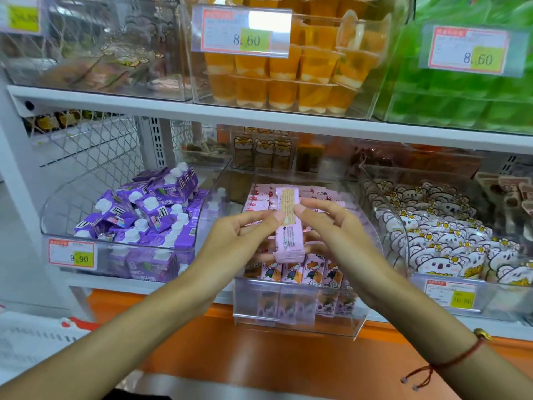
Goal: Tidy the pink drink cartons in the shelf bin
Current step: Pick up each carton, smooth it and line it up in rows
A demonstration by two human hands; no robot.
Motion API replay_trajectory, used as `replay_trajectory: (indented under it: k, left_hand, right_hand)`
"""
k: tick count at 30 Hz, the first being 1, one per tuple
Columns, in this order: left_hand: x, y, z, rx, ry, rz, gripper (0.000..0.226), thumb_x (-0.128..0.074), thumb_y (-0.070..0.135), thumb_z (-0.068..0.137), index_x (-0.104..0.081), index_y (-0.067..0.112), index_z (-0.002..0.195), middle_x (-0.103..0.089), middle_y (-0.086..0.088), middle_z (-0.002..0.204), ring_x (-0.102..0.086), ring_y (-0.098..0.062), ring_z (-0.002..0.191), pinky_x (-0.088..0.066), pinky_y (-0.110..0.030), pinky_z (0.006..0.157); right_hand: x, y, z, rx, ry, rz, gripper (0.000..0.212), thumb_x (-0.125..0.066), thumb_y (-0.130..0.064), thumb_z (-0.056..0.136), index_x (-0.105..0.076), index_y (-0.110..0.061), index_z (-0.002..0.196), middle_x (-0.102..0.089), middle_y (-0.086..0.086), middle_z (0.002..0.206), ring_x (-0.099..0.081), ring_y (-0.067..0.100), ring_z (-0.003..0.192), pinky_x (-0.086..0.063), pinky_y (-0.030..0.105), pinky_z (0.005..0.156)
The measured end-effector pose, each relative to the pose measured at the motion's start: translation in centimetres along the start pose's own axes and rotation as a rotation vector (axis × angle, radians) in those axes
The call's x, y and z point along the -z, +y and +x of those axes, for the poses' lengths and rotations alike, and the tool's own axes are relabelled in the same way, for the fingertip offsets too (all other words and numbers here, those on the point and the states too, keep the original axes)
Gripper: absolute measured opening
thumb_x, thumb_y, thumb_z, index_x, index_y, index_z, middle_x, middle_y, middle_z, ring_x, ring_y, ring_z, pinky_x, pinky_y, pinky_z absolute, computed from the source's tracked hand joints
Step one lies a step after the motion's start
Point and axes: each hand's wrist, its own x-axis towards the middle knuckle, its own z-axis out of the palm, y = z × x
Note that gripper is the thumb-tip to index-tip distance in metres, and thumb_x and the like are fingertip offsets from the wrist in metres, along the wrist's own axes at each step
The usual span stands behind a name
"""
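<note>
- Price tags: the tag [72,254] on the purple-carton bin reads "9.90"; two upper-shelf tags, one [241,31] over the orange jelly cups [291,79] and one [468,50] over the green packs [461,90], each read "8.60"; the figure on the yellow tag [450,294] at the lower right is too blurred to read.
- Held pink drink carton [289,226]: one slim pale-pink carton, held upright above the middle of the clear shelf bin [300,321], narrow side facing the camera, bearing a tan text panel and fine print too small to read.
- Left hand [236,241]: thumb and fingers pinch the carton's left edge.
- Right hand [337,229]: thumb presses the carton's right edge, fingers curled behind it; a red cord bracelet [450,360] circles the wrist.
- Binned pink cartons [300,272]: a front row of about five stands upright showing cartoon figures; more lie flat toward the rear edge.
- Neighbouring bins: purple capped cartons [144,215] to the left, koala-print packets [450,241] to the right.
</note>
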Motion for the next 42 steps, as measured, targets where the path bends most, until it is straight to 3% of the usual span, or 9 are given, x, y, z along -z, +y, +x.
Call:
replay_trajectory:
  k: [7,12,16,22,26,29,33,38,42]
  left_hand:
    - [0.4,-0.2,0.3,-0.033,-0.003,0.048,0.023,-0.063,0.034,0.084,-0.064,0.031,0.107,-0.076,0.011,0.088,-0.07,0.001,0.082,-0.053,-0.013,0.061]
    - [0.4,-0.1,0.2,-0.189,-0.086,0.16,0.032,-0.05,0.012,0.096,-0.051,0.037,0.116,-0.066,0.016,0.113,-0.064,0.002,0.102,-0.051,-0.018,0.089]
    - [0.3,0.1,0.3,-0.195,-0.157,0.098,0.039,-0.04,-0.001,0.098,-0.053,0.03,0.117,-0.066,0.012,0.115,-0.063,-0.001,0.108,-0.049,-0.015,0.092]
    - [0.6,-0.3,0.8,-0.146,-0.174,0.025,0.039,-0.041,-0.005,0.096,-0.056,0.023,0.118,-0.07,0.004,0.115,-0.064,-0.008,0.108,-0.05,-0.018,0.091]
    - [0.9,-0.3,0.6,-0.173,-0.145,0.043,0.033,-0.048,0.005,0.096,-0.054,0.025,0.121,-0.07,0.01,0.112,-0.065,-0.005,0.106,-0.052,-0.018,0.088]
    - [0.6,-0.1,0.4,-0.203,-0.033,0.001,0.04,-0.056,0.017,0.09,-0.05,0.02,0.13,-0.067,0.004,0.118,-0.068,-0.007,0.1,-0.057,-0.024,0.081]
    - [0.2,0.2,0.3,-0.194,0.069,-0.078,0.051,-0.068,0.032,0.075,-0.055,0.019,0.123,-0.069,0.001,0.11,-0.07,-0.007,0.092,-0.057,-0.022,0.069]
    - [1.1,0.5,0.6,-0.229,0.177,-0.074,0.079,-0.073,0.034,0.066,-0.04,0.031,0.138,-0.06,0.014,0.123,-0.063,-0.002,0.108,-0.053,-0.024,0.088]
    - [1.4,0.6,0.5,-0.232,0.097,-0.067,0.056,-0.065,0.022,0.08,-0.048,0.024,0.134,-0.068,0.012,0.112,-0.067,-0.002,0.1,-0.055,-0.018,0.078]
  right_hand:
    - [-0.1,0.4,0.2,0.036,-0.012,-0.053,0.035,-0.061,-0.032,0.09,-0.055,-0.022,0.123,-0.066,0.005,0.086,-0.062,0.011,0.065,-0.055,0.03,0.076]
    - [0.0,0.3,-0.2,0.226,-0.052,-0.168,0.042,-0.068,-0.022,0.086,-0.054,-0.03,0.125,-0.061,0.002,0.095,-0.063,0.01,0.082,-0.054,0.019,0.074]
    - [-0.5,0.0,-0.8,0.397,0.001,-0.212,0.039,-0.078,-0.018,0.075,-0.061,-0.021,0.11,-0.058,0.006,0.088,-0.057,0.017,0.075,-0.052,0.023,0.07]
    - [-0.6,-0.2,-1.0,0.453,0.004,-0.215,0.039,-0.081,-0.016,0.072,-0.062,-0.02,0.105,-0.06,0.003,0.084,-0.057,0.014,0.073,-0.053,0.025,0.069]
    - [-0.3,0.0,-0.8,0.423,-0.021,-0.212,0.037,-0.073,-0.021,0.081,-0.058,-0.025,0.114,-0.059,-0.005,0.092,-0.059,0.011,0.081,-0.051,0.022,0.074]
    - [-0.2,0.2,-0.6,0.358,-0.069,-0.183,0.053,-0.07,-0.025,0.082,-0.045,-0.029,0.129,-0.06,-0.01,0.108,-0.06,0.004,0.097,-0.051,0.023,0.085]
    - [-0.8,0.4,-1.1,0.42,-0.093,-0.241,0.043,-0.071,-0.015,0.084,-0.051,-0.027,0.12,-0.061,-0.018,0.111,-0.059,0.004,0.105,-0.053,0.026,0.087]
    - [-0.6,0.1,-0.9,0.328,-0.086,-0.12,0.025,-0.064,-0.012,0.089,-0.058,-0.018,0.113,-0.068,-0.011,0.099,-0.064,-0.002,0.087,-0.049,0.011,0.075]
    - [-0.1,0.0,-0.3,0.075,-0.017,0.103,0.023,-0.061,-0.024,0.09,-0.063,-0.014,0.11,-0.07,0.004,0.085,-0.065,0.011,0.071,-0.055,0.021,0.073]
